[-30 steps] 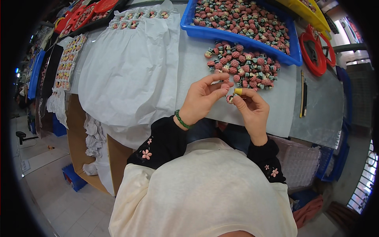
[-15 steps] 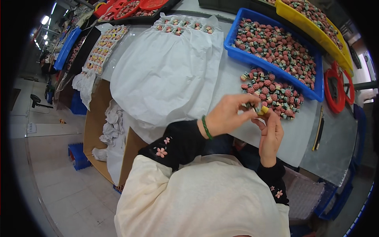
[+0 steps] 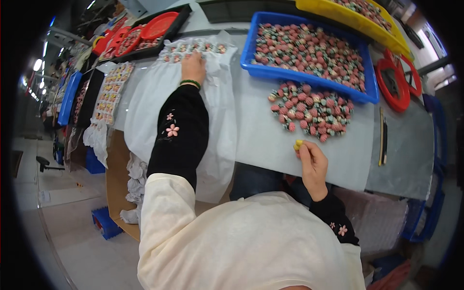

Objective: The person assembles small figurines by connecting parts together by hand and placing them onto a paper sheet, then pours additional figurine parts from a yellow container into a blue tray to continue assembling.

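Observation:
My left hand [image 3: 193, 68] reaches far over to a white tray of small figurines [image 3: 221, 48], which stand in its cells. Its fingers are bunched downward at the near row; whatever they hold is hidden. White tissue paper [image 3: 181, 113] spreads from the tray toward me, beneath my left arm. Over the table's near edge, my right hand [image 3: 315, 166] is closed in a pinch, with yellow coverings [image 3: 298, 143] on the fingertips. Whether anything sits between those fingers I cannot make out. Just beyond it lies a loose pile of pink-and-green figurines [image 3: 309, 108].
Behind the pile stands a blue bin [image 3: 311, 79] full of similar figurines, with a yellow bin [image 3: 333, 9] beyond. Red rings [image 3: 394, 92] and thin tools [image 3: 382, 137] lie at right. Another filled tray [image 3: 113, 92] is at left, above a cardboard box [image 3: 116, 181].
My left hand has left my right hand and moved up and left to the tray. The right hand stays near the pile, slightly lower. The whole view has shifted.

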Available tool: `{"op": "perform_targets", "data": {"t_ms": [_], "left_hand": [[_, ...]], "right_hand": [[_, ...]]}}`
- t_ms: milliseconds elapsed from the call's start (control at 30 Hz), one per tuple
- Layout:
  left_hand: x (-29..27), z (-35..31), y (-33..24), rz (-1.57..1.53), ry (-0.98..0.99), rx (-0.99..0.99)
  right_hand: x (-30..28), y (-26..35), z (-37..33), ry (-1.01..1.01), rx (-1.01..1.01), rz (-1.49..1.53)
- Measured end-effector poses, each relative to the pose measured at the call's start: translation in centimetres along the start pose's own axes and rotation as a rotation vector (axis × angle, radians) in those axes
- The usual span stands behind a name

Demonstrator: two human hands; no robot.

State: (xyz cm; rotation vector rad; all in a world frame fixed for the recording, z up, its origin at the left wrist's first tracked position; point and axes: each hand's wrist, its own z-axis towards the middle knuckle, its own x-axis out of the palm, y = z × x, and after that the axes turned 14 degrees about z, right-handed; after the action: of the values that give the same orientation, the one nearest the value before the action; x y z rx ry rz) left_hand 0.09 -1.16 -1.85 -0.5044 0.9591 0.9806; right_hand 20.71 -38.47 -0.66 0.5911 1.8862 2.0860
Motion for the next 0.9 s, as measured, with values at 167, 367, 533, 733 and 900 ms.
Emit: {"op": "perform_targets", "data": {"t_ms": [167, 367, 533, 733, 900], "left_hand": [[-2.7, -0.9, -3.7, 0.118, 0.096, -0.085], [-2.4, -1.8, -3.0, 0.221, 0.296, -0.025], [-5.7, -1.9, -4.8, 0.112, 0.036, 0.059], [-15.8, -3.5, -13.3, -0.545, 0.073, 0.226], [-17.9, -8.4, -16.1, -0.936, 0.325, 0.219]], "right_hand": [[0.1, 0.4, 0.5, -0.006, -0.019, -0.035], [1.0, 1.4, 0.9, 0.02, -0.103, -0.134], [1.8, 2.0, 3.8, 0.049, -0.511, -0.488], [2.1, 1.7, 5.5, 0.136, -0.42, -0.72], [1.8, 2.0, 4.8, 0.111, -0.256, -0.531]]}}
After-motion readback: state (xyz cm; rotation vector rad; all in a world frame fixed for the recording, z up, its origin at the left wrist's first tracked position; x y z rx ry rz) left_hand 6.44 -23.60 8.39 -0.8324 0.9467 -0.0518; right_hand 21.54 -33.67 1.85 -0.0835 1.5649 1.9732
